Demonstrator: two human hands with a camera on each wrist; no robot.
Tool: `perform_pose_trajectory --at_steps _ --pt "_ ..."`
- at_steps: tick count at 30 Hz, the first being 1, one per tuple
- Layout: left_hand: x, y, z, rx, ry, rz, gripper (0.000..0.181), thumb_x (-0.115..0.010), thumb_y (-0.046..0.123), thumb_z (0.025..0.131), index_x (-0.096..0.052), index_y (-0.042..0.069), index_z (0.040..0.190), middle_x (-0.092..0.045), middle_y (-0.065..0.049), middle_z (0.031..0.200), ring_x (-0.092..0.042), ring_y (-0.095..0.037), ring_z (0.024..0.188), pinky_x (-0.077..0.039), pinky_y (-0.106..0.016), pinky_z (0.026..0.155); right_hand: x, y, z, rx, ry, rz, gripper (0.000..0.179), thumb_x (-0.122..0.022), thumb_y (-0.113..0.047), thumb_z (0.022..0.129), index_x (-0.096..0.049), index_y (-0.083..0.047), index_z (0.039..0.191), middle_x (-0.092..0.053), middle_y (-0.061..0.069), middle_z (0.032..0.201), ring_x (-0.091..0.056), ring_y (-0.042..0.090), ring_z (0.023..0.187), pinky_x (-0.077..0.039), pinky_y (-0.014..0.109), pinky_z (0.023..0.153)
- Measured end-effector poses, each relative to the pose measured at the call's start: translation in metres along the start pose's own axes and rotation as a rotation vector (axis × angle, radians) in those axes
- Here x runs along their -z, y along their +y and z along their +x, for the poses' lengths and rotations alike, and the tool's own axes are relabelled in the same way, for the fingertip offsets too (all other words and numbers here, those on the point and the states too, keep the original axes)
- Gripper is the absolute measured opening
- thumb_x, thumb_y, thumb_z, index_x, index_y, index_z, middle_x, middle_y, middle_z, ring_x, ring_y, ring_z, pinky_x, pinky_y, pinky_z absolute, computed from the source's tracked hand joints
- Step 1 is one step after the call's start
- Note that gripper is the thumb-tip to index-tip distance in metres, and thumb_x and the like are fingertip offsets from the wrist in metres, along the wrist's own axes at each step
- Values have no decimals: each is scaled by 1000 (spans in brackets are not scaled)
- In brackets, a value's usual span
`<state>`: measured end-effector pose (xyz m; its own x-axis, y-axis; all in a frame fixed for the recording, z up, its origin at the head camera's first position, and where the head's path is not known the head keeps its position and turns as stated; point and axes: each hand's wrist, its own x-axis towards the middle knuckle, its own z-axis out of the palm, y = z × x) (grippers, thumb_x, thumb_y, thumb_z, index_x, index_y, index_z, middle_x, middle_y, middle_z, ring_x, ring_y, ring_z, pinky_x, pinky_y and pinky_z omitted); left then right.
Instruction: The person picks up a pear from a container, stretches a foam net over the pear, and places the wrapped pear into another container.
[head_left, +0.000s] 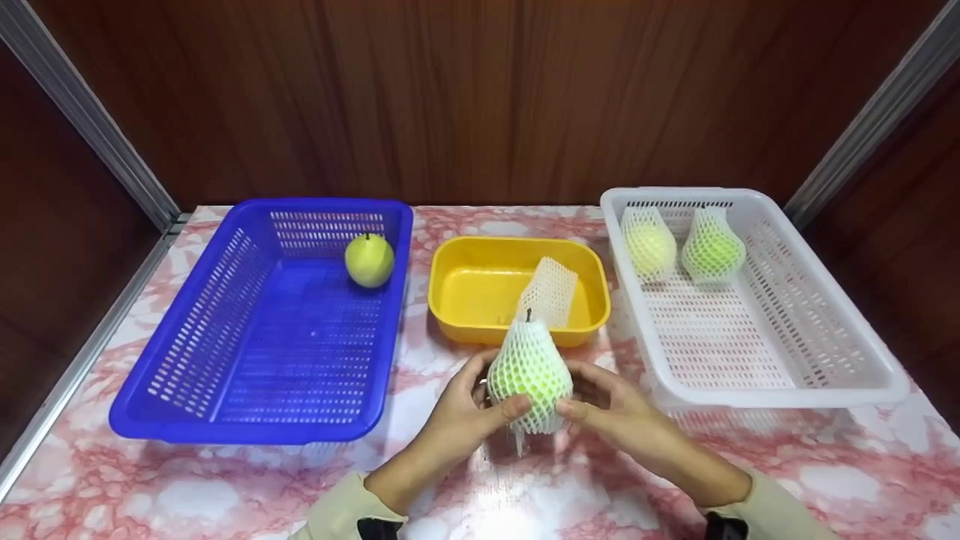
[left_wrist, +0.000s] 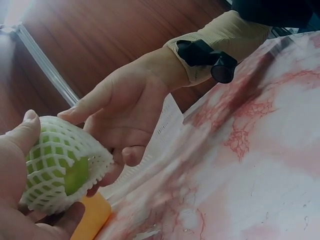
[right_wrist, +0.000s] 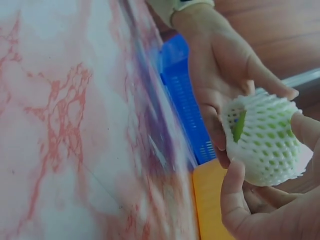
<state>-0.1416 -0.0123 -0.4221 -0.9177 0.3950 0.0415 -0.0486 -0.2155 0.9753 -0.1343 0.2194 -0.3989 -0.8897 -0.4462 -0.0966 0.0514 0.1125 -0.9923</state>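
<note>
A green pear (head_left: 536,386) in a white foam net (head_left: 523,343) is held over the near middle of the table (head_left: 180,499), with its dark stem poking out at the top. The left hand (head_left: 463,409) and the right hand (head_left: 624,411) clasp it from either side, thumbs in front and fingers reaching round behind. In the left wrist view, the net gapes at one end and bare green skin shows.

Just beyond the pear stands a yellow tub (head_left: 469,295) with a loose net (head_left: 553,289) lying in it. From the head view, the pear's top stands in front of the tub's near rim and covers a bit of that loose net.

To the left is a blue basket (head_left: 289,322); a bare pear (head_left: 370,262) sits near its far right corner. To the right, just beside the tub, is a white basket (head_left: 712,330). At its far end are a pale yellow fruit (head_left: 650,247) and a green fruit (head_left: 714,251), side by side, each in a net.

A brown wood panel (head_left: 465,97) closes off the back, behind the baskets and the tub.
</note>
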Motion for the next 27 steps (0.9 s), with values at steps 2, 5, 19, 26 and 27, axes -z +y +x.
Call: perform_pose_trajectory --at_steps 2,5,19,26,27 --pt "0 0 0 -16 17 9 92 -86 37 83 -37 -6 148 -52 -21 133 -62 -29 116 -56 -37 97 -2 -1 0 10 22 25 64 -67 -15 99 -36 10 149 -51 25 138 -58 26 120 -56 33 95" --pt "0 1 1 -38 29 30 91 -86 37 83 -38 -6 146 -54 -21 130 -63 -28 113 -56 -36 96 -5 -3 1 31 54 62 62 -67 -11 98 -36 9 148 -51 24 134 -61 28 113 -59 37 88" --pt "-1 3 -1 -40 32 56 93 -84 45 82 -38 -5 146 -53 -22 135 -60 -31 120 -55 -36 98 -14 -3 2 18 151 24 61 -72 -10 95 -41 5 145 -56 21 129 -59 28 112 -59 42 88" --pt "0 9 -6 -64 109 59 53 -58 28 105 -43 -6 143 -48 -22 138 -58 -26 116 -55 -38 95 -12 -2 0 35 216 71 54 -66 -6 98 -40 6 143 -53 20 135 -59 26 115 -58 39 87" --pt "0 10 -6 -68 123 60 49 -55 24 106 -44 -7 142 -49 -22 138 -58 -25 115 -54 -39 95 -11 -2 0 38 227 81 52 -65 -6 98 -40 6 143 -53 19 135 -59 26 115 -58 39 87"
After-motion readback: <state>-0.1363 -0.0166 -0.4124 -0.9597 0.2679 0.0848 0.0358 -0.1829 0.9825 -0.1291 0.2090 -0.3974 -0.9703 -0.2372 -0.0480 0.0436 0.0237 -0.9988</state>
